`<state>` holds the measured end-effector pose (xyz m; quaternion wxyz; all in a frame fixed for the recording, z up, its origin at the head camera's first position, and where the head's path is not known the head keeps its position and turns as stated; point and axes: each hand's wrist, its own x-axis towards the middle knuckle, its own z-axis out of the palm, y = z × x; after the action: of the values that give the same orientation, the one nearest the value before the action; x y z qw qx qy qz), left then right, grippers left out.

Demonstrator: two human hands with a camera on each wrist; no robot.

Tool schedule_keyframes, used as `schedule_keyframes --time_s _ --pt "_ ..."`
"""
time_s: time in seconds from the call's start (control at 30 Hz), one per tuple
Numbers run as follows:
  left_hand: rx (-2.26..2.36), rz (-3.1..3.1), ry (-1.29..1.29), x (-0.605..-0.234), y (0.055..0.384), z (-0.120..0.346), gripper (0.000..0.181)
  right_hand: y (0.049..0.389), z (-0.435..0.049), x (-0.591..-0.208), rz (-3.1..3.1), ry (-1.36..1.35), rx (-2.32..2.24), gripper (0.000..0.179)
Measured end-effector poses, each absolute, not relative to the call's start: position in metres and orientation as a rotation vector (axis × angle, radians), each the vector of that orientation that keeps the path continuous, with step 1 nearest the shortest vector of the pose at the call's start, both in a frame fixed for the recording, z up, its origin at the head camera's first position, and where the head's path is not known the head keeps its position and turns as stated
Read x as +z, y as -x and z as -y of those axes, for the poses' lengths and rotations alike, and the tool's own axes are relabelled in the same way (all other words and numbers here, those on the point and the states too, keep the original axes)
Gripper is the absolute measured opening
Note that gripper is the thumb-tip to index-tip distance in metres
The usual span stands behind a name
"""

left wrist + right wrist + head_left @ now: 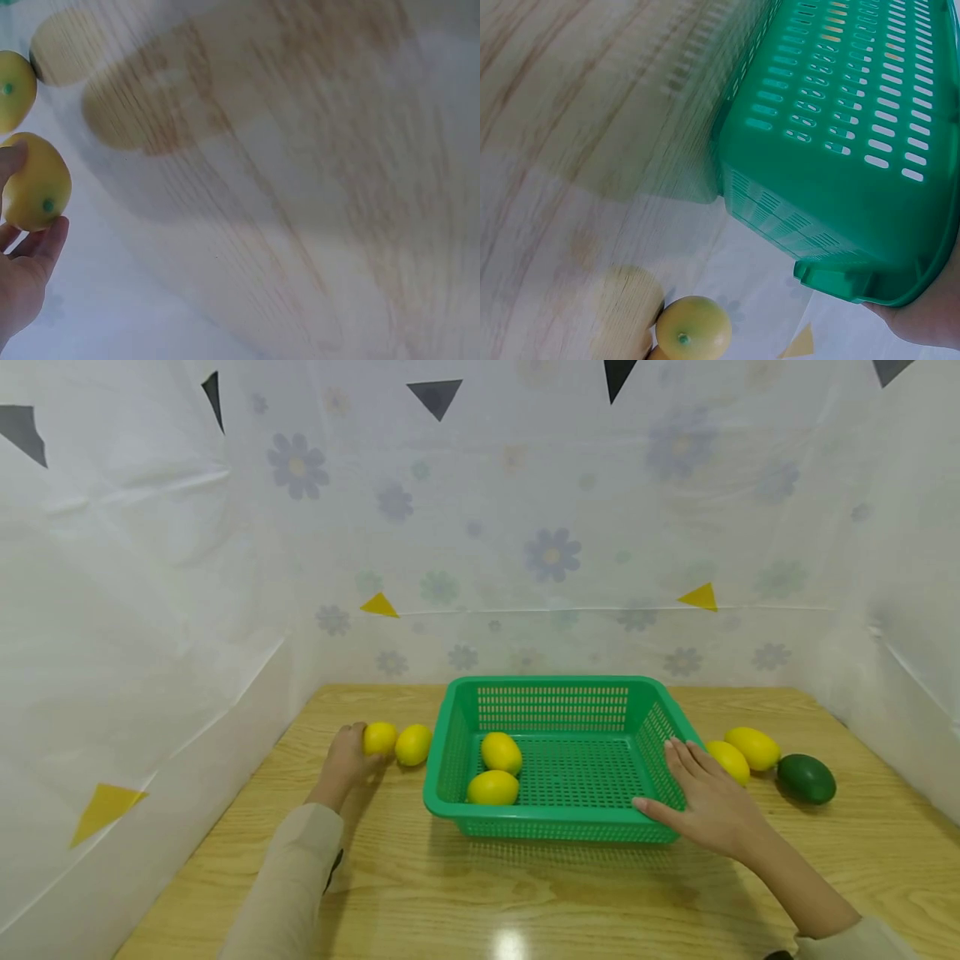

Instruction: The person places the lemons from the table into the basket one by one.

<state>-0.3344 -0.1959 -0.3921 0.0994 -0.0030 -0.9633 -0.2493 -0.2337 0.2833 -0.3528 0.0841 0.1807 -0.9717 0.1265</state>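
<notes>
At the left of the table, my left hand [345, 767] grips a yellow lemon [381, 738], and a second lemon [413, 745] lies close beside it. The left wrist view shows the thumb and fingertips on opposite sides of the gripped lemon [39, 184]. My right hand [714, 807] rests on the right front corner of a green plastic basket [547, 814], fingers extended over the side rim and thumb along the front rim. Inside the basket, at its left end, lie two lemons, one farther back [501, 752] and one nearer [492, 788].
Right of the basket sit two more lemons, one [753, 748] behind the other [729, 763], plus a dark green oval fruit [806, 779]. The wooden table [420, 893] is enclosed by white flower-patterned sheeting [495, 527] at the back and sides.
</notes>
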Motion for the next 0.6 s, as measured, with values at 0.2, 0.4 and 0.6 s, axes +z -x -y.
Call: schedule_keyframes --time_s 0.2,0.4,0.6 --pt "-0.784 2.827 0.02 -0.389 0.334 0.197 0.062 0.234 -0.283 -0.353 2.9 -0.541 0.382 0.093" --pt "-0.743 2.787 0.067 -0.383 0.334 0.197 0.055 0.233 -0.283 -0.352 2.899 -0.539 0.387 0.094" --pt "-0.721 2.772 0.075 -0.378 0.334 0.197 0.058 0.233 -0.283 -0.352 2.898 -0.54 0.382 0.094"
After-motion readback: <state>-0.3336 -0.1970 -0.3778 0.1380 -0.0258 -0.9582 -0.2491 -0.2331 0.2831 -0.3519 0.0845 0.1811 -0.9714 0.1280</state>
